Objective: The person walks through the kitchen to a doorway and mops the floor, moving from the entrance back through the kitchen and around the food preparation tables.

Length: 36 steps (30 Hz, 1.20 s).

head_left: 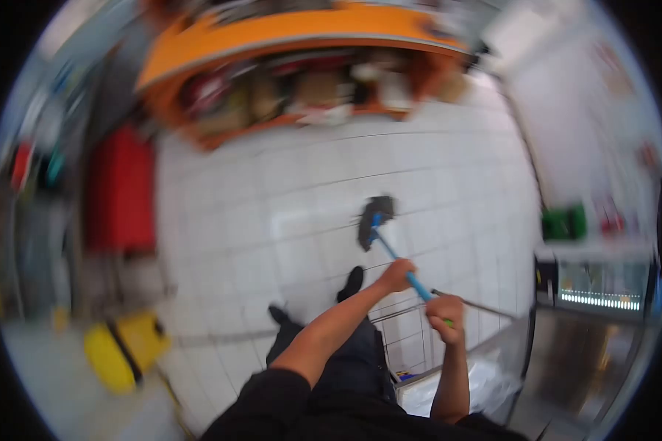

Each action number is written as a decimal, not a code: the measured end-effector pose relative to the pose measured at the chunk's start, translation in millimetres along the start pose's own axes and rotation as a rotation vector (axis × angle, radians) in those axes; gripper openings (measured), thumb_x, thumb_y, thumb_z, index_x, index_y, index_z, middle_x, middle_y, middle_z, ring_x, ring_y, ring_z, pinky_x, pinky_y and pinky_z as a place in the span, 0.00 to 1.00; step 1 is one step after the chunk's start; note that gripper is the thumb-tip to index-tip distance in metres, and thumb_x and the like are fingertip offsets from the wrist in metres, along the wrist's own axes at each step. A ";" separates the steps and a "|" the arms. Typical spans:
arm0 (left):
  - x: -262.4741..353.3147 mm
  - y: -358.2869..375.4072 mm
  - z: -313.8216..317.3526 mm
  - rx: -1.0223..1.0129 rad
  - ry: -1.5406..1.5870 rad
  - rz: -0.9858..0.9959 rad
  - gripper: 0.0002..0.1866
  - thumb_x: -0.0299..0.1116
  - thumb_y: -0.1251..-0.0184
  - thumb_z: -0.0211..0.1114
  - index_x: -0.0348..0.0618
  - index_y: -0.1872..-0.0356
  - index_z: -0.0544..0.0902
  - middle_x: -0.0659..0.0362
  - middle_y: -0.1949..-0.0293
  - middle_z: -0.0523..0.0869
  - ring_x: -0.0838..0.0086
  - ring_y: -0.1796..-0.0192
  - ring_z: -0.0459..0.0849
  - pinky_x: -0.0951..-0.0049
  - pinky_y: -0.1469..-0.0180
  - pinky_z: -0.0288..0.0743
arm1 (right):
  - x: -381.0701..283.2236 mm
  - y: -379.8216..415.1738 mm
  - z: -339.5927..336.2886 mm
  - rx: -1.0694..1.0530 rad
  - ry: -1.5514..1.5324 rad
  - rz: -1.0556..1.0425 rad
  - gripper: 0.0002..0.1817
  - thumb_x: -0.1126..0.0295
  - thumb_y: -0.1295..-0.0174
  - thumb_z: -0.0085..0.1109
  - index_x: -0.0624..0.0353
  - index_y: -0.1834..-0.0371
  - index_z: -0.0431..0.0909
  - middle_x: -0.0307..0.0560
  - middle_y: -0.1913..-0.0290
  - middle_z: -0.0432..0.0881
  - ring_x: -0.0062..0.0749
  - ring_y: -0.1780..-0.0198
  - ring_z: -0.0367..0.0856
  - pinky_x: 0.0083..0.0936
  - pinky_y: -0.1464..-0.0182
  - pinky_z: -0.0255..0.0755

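A blue-handled mop [422, 287] slants down and away from me to its dark grey head [376, 220], which lies on the white tiled floor [294, 198]. My left hand [399, 275] is wrapped round the handle at its middle. Higher up, nearer my body, my right hand [446, 316] grips the top end, where a bit of green shows by the thumb. My dark shoes [351, 283] stand just short of the mop head.
An orange workbench [294, 45] with a loaded lower shelf is at the far side. On the left are a red cabinet [122, 189] and a yellow case [125, 349]. A metal-fronted appliance [581, 360] and plastic-covered surface [485, 382] stand at the right.
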<state>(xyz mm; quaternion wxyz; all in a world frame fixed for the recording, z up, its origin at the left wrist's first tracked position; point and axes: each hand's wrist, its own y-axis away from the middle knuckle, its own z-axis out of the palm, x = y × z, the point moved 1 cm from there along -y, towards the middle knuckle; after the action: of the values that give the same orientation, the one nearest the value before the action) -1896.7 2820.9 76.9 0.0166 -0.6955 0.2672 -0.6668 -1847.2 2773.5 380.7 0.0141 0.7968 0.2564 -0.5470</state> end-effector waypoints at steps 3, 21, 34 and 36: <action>58.1 65.2 -98.2 -0.018 -0.208 -0.226 0.09 0.31 0.60 0.67 0.48 0.87 0.73 0.53 0.80 0.76 0.54 0.67 0.79 0.55 0.61 0.71 | -45.2 -16.4 88.7 -0.094 -0.216 -0.025 0.25 0.60 0.44 0.56 0.57 0.93 0.58 0.41 0.90 0.63 0.31 0.89 0.63 0.26 0.83 0.55; 129.0 566.2 -460.9 0.533 -0.730 -0.601 0.10 0.27 0.57 0.62 0.45 0.88 0.70 0.56 0.83 0.74 0.57 0.71 0.75 0.60 0.63 0.66 | -92.5 46.0 559.0 -0.591 -0.765 -0.183 0.16 0.78 0.45 0.52 0.61 0.89 0.62 0.45 0.85 0.65 0.39 0.83 0.66 0.33 0.78 0.59; 160.8 421.5 -246.8 0.679 -0.407 -0.325 0.13 0.34 0.56 0.65 0.46 0.88 0.70 0.56 0.84 0.75 0.56 0.74 0.78 0.56 0.66 0.69 | -159.2 80.5 353.6 -0.483 -0.420 -0.068 0.22 0.75 0.39 0.49 0.60 0.91 0.55 0.43 0.89 0.63 0.29 0.87 0.62 0.24 0.83 0.54; 145.8 405.5 -220.3 0.546 -0.373 -0.390 0.12 0.35 0.54 0.66 0.46 0.87 0.73 0.53 0.82 0.79 0.54 0.70 0.81 0.53 0.67 0.71 | -154.2 82.9 321.6 -0.486 -0.450 -0.017 0.27 0.65 0.33 0.51 0.59 0.91 0.55 0.41 0.89 0.62 0.26 0.87 0.58 0.24 0.84 0.47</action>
<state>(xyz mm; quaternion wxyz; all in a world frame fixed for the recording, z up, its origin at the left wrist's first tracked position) -2249.3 2489.5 81.3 0.1224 -0.8127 -0.0652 -0.5659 -2131.8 2543.5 365.8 0.2555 0.6271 0.3767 -0.6321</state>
